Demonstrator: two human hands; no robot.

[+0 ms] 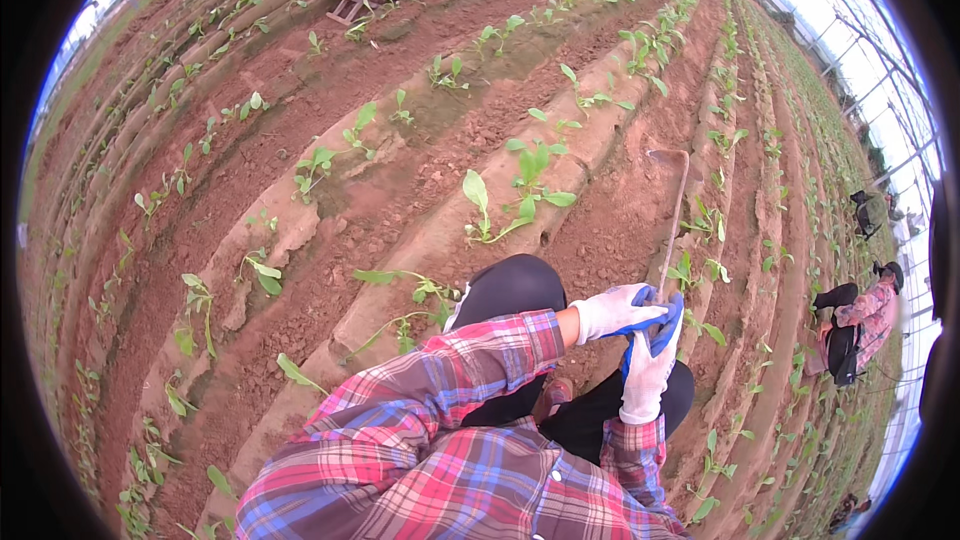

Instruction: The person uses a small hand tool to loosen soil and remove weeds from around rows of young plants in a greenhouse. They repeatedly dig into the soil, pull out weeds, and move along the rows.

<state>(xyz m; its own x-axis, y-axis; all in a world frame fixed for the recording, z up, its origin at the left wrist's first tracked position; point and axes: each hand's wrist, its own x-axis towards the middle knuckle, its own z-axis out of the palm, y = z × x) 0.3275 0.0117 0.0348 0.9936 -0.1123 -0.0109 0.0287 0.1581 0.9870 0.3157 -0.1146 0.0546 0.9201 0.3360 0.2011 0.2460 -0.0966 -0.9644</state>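
Note:
My left hand [621,312], in a white glove with a blue coated palm, meets my right hand [649,373] in a matching glove, just beyond my knees. A small hoe with a thin, rusty metal shaft [677,214] rises from between the gloves, its lower end inside my right hand. My left fingers touch the right glove near the shaft's base; whether they also grip the shaft is hidden. The hoe's flat blade [670,158] is over the reddish soil of the furrow. Leafy green seedlings [529,174] grow on the ridge to the left of the hoe.
Film-covered ridges [442,236] with seedlings run away on both sides. A person on a low wooden stool [347,6] is at the upper left. Another person [862,319] sits at the right, with a dark object [864,215] beyond. More people are far off. A greenhouse frame [862,22] stands behind.

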